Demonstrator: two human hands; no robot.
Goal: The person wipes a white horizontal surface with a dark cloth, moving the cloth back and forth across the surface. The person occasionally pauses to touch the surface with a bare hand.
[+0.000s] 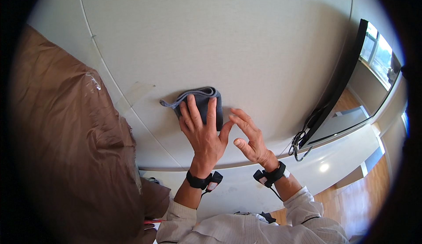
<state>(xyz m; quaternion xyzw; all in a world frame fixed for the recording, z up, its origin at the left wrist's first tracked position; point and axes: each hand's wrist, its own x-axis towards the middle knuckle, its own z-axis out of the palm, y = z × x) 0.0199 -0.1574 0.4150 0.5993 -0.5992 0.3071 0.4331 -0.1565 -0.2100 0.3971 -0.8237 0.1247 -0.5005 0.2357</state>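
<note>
My left hand (204, 128) lies flat over a folded dark grey cloth (216, 107), pressing it against a pale wall panel (230, 46). Its fingers are spread and point up the wall; the cloth's folded layers and one loose corner stick out above and to the left of them. Just to the right, my right hand (249, 136) is empty, with thumb and fingers apart and the fingertips near my left thumb. Whether those fingertips touch the wall or my thumb, I cannot tell. Both wrists wear black straps with small devices.
Brown fabric (75, 138) hangs in creases on the left. On the right stands a flat-screen television (359, 89), with black cables (298, 143) bunched at its near lower corner. A white cabinet top (230, 191) runs below the wall, and wooden flooring (349, 197) shows at lower right.
</note>
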